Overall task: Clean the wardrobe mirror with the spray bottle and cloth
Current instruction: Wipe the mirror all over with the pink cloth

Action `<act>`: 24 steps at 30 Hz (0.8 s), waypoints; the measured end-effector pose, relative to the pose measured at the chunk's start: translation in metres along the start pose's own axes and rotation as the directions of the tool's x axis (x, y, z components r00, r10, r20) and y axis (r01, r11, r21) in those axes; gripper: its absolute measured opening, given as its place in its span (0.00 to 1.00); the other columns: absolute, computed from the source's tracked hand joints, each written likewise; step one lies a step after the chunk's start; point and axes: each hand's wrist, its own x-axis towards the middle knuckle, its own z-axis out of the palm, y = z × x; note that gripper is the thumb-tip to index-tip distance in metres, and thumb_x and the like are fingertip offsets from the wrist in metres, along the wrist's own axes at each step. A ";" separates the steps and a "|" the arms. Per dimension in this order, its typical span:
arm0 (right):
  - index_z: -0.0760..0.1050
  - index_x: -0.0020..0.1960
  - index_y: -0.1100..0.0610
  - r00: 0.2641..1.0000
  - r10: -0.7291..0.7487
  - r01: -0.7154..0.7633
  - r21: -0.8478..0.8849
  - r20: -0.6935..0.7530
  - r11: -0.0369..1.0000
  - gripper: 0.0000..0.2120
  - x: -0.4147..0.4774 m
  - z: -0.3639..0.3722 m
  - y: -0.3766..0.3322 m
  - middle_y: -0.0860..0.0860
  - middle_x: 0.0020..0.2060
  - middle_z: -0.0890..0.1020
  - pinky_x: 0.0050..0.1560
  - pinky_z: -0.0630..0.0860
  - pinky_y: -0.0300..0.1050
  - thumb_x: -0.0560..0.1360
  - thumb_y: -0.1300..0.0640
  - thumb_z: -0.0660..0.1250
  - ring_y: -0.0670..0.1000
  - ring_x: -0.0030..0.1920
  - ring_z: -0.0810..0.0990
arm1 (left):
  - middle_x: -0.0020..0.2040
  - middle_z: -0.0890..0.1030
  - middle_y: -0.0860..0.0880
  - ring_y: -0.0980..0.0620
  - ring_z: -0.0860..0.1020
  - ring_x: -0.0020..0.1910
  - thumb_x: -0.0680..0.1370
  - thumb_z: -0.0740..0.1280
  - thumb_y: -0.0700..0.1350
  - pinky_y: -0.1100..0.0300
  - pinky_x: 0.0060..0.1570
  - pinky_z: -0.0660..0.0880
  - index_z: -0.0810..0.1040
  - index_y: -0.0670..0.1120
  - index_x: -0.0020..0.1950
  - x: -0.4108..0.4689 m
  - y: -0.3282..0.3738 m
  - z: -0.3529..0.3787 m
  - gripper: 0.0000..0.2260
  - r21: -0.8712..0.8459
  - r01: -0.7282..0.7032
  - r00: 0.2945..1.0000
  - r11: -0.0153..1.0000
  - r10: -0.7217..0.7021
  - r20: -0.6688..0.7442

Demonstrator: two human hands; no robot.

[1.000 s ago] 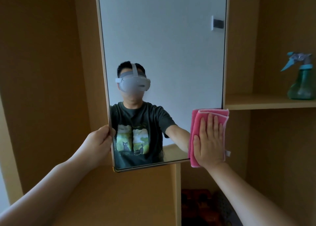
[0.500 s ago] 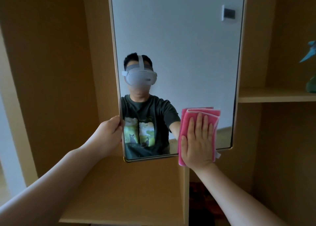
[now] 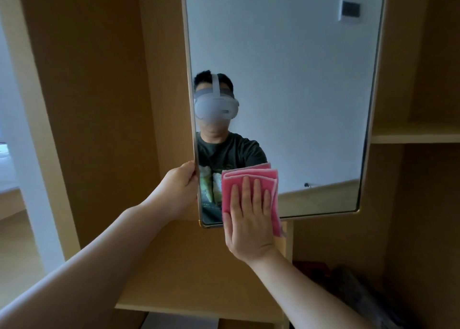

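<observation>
The tall wardrobe mirror (image 3: pixel 286 79) hangs in front of me in a thin pale frame. My left hand (image 3: pixel 180 186) grips its left edge near the bottom, fingers curled round the frame. A folded pink cloth (image 3: pixel 249 179) lies flat against the glass at the lower left corner. My right hand (image 3: pixel 249 219) presses on the cloth with straight fingers. The cloth's lower end hangs past the mirror's bottom edge. The spray bottle is out of view.
Wooden wardrobe panels surround the mirror. A shelf (image 3: pixel 413 135) juts out at the right, a wide wooden ledge (image 3: pixel 189 279) lies below the mirror. Dark items (image 3: pixel 348 286) sit in the lower right compartment. A pale wall or opening (image 3: pixel 15 154) shows at far left.
My right hand has slid the cloth leftward along the mirror's bottom, from the right edge to the lower left. The view has turned left, so the spray bottle has left the frame.
</observation>
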 end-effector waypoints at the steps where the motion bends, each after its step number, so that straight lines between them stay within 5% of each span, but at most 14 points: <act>1: 0.50 0.78 0.60 1.000 -0.010 0.010 -0.012 0.000 1.000 0.31 0.000 0.000 0.000 0.61 0.77 0.53 0.76 0.46 0.61 0.82 0.45 0.50 0.63 0.77 0.51 | 0.47 0.82 0.44 0.43 0.81 0.47 0.81 0.57 0.41 0.41 0.48 0.79 0.75 0.43 0.50 0.000 0.001 0.000 0.08 0.005 -0.003 1.000 1.000 0.003 -0.005; 10: 0.55 0.78 0.58 0.969 -0.245 0.245 -0.044 0.000 0.968 0.29 -0.002 0.005 -0.004 0.59 0.77 0.56 0.76 0.48 0.61 0.82 0.45 0.52 0.63 0.77 0.51 | 0.46 0.82 0.46 0.46 0.81 0.46 0.81 0.55 0.40 0.45 0.49 0.80 0.75 0.43 0.49 -0.002 0.006 0.001 0.09 0.051 -0.006 1.000 0.999 0.007 -0.017; 15: 0.50 0.79 0.57 0.917 -0.397 0.398 -0.049 0.034 0.916 0.30 -0.004 0.008 -0.005 0.57 0.77 0.53 0.76 0.51 0.59 0.82 0.46 0.52 0.61 0.77 0.51 | 0.43 0.79 0.46 0.48 0.77 0.41 0.81 0.55 0.40 0.57 0.37 0.75 0.75 0.42 0.47 -0.001 0.007 0.002 0.10 0.117 0.017 0.999 0.993 -0.013 -0.036; 19: 0.53 0.78 0.56 0.895 -0.445 0.446 -0.061 0.024 0.893 0.32 -0.004 0.009 -0.002 0.56 0.76 0.55 0.77 0.48 0.59 0.79 0.49 0.61 0.60 0.77 0.52 | 0.43 0.79 0.49 0.50 0.78 0.42 0.81 0.55 0.39 0.61 0.36 0.74 0.75 0.44 0.46 0.001 0.007 0.001 0.10 0.116 0.015 0.999 0.993 -0.012 -0.032; 24: 0.58 0.77 0.55 0.848 -0.530 0.529 0.013 0.027 0.848 0.28 -0.005 0.003 0.008 0.53 0.76 0.60 0.77 0.48 0.56 0.79 0.56 0.61 0.57 0.77 0.54 | 0.45 0.81 0.47 0.47 0.81 0.44 0.81 0.56 0.41 0.50 0.45 0.80 0.76 0.45 0.48 -0.001 0.006 0.000 0.09 0.049 0.007 1.000 0.999 -0.006 -0.008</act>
